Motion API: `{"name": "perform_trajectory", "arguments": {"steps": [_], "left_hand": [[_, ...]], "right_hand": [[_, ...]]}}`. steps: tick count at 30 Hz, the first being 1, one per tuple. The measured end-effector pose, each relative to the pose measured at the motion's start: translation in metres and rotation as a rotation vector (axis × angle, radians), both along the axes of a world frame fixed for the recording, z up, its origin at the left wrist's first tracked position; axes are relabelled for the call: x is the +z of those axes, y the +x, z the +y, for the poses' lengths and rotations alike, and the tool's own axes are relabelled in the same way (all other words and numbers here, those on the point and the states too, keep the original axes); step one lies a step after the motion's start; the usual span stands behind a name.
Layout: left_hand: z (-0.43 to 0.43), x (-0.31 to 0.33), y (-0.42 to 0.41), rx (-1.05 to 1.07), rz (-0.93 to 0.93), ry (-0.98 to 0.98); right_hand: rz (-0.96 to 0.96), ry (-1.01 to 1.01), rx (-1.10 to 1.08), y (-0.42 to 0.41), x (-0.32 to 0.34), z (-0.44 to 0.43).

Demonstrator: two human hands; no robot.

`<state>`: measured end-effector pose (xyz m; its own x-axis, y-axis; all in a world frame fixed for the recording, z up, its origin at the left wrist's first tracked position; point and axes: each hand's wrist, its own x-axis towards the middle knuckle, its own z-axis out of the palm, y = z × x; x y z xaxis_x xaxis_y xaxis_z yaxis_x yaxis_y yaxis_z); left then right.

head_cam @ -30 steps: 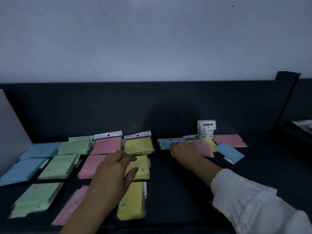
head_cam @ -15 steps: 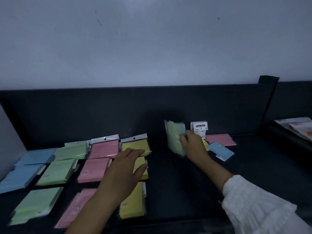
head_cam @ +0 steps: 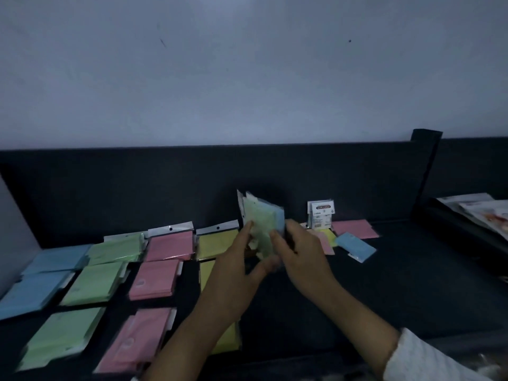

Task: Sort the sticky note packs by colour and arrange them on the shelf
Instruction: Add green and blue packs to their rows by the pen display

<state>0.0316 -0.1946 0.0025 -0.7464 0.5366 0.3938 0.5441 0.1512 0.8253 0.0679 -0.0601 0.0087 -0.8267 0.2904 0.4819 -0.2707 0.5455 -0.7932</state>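
My left hand [head_cam: 236, 259] pinches upright green pack [head_cam: 259, 218], right hand [head_cam: 299, 251] grips blue pack [head_cam: 280, 220] against it, right of yellow packs [head_cam: 217, 240].

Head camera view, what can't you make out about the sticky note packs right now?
- Held packs, head view: motion blur; green and blue show, the count does not.
- Yellow packs, head view: the left hand and forearm cover the nearer ones.
- White label card, head view: print too small and dim.
- Papers at right, head view: cut off by the frame edge.
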Motion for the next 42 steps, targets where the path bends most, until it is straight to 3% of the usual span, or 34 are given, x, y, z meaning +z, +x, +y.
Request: {"name": "perform_trajectory", "arguments": {"steps": [4, 7, 19, 29, 35, 42], "left_hand": [[-0.012, 0.004, 0.000, -0.038, -0.165, 0.282], [-0.021, 0.004, -0.001, -0.012, -0.203, 0.361], [-0.059, -0.001, 0.009, 0.240, -0.142, 0.340], [-0.117, -0.013, 0.001, 0.700, -0.217, 0.382], [-0.167, -0.014, 0.012, 0.790, -0.252, 0.463], [-0.225, -0.015, 0.018, 0.959, -0.156, 0.446]], "right_hand": [[0.029, 0.161, 0.125, 0.004, -0.001, -0.015], [0.066, 0.205, 0.122, 0.001, -0.003, -0.024], [0.091, 0.144, 0.279, -0.008, -0.008, -0.052], [0.259, 0.371, 0.268, -0.022, -0.016, -0.068], [0.324, 0.536, 0.277, -0.032, -0.011, -0.080], [0.344, 0.538, 0.361, -0.045, -0.005, -0.113]]}}
